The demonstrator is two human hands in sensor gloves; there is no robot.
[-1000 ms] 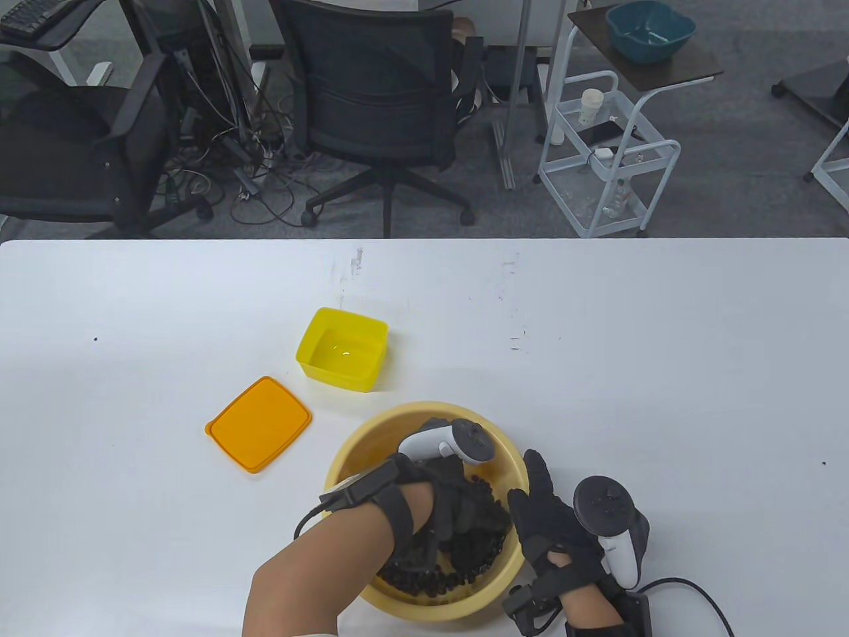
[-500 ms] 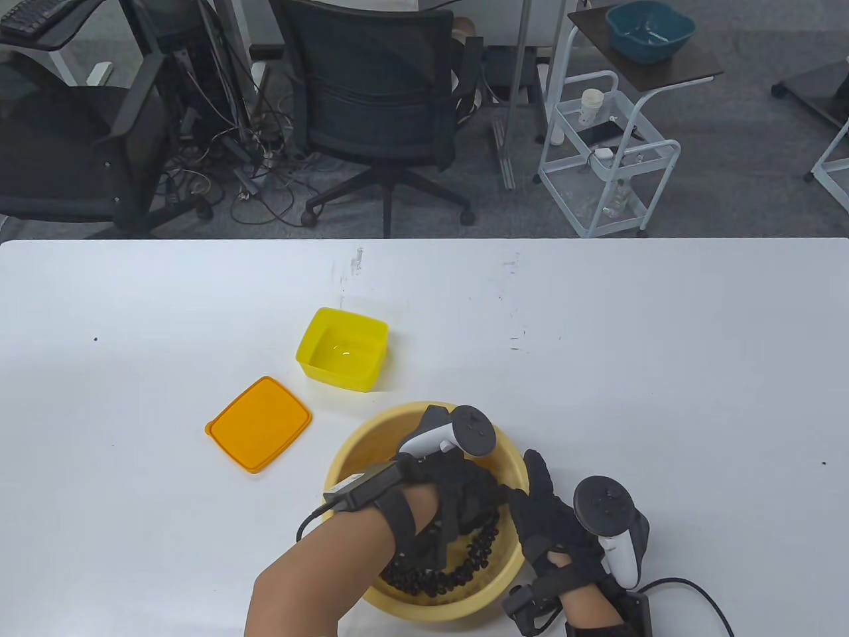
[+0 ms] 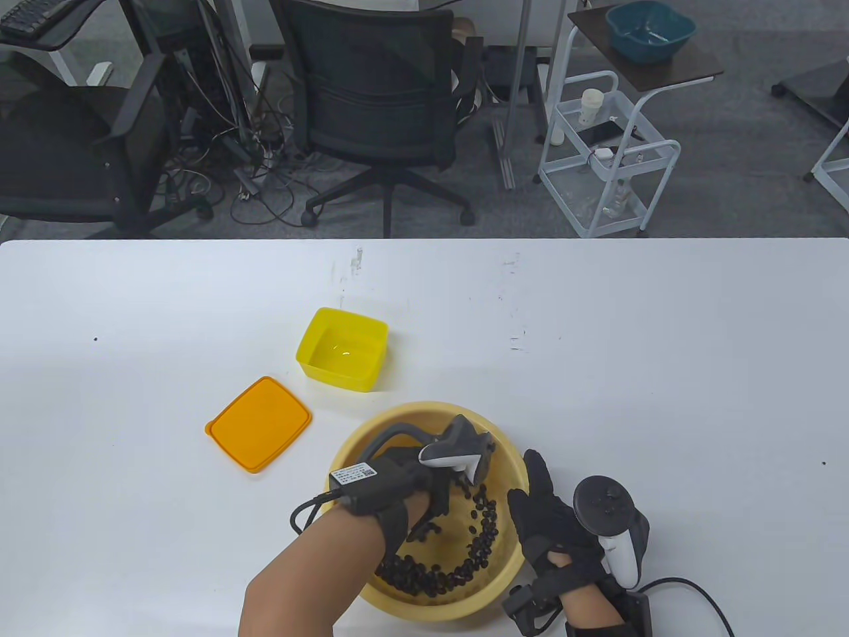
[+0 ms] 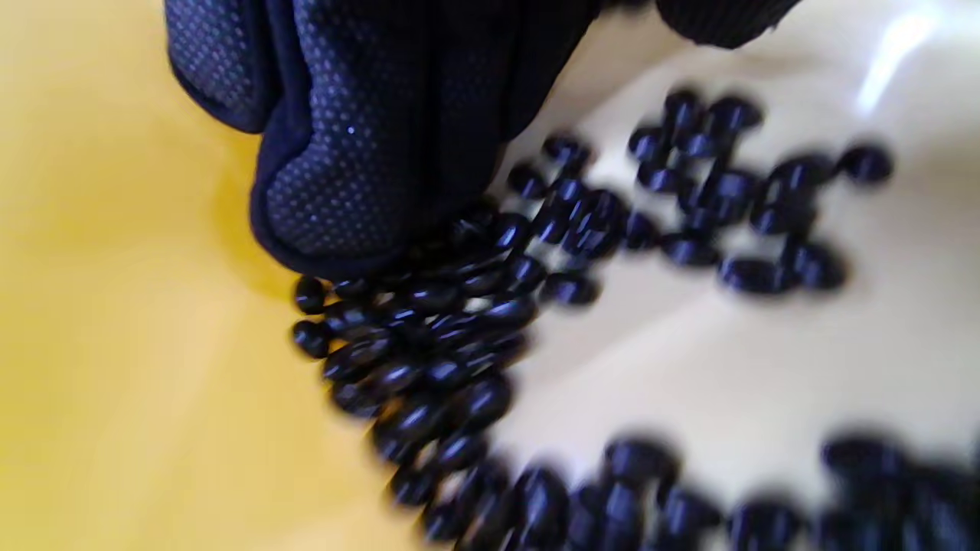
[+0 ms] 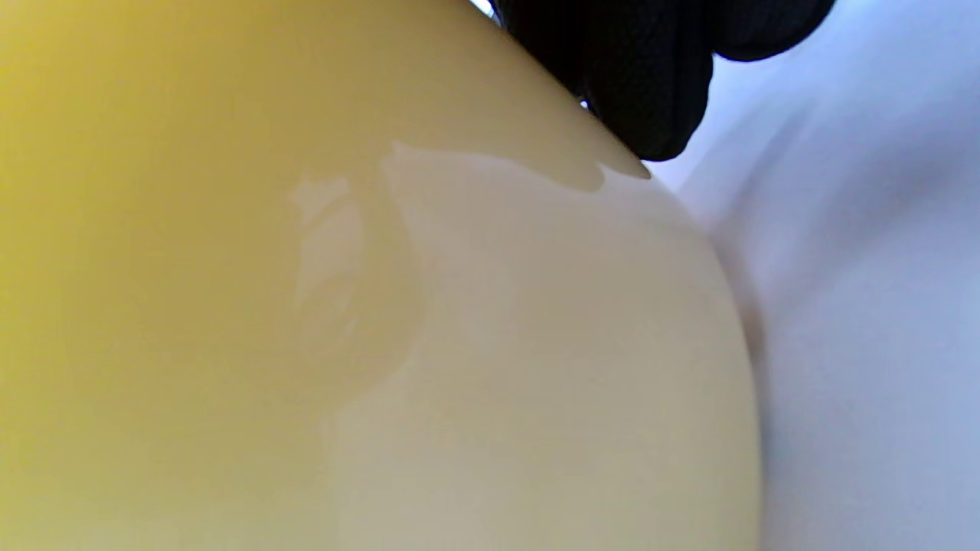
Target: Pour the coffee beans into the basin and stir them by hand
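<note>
Sweep the left hand (image 3: 424, 494), fingers loosely straight and gripping nothing, through dark coffee beans (image 3: 457, 564) inside the round yellow plastic basin (image 3: 351, 458) (right hand (image 3: 547, 524) braces its rim, fingers flat) without flicking any out.

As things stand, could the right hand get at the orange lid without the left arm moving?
Probably not directly. The right hand rests against the basin's right outer wall, and the basin and the left hand inside it lie between it and the orange lid.
</note>
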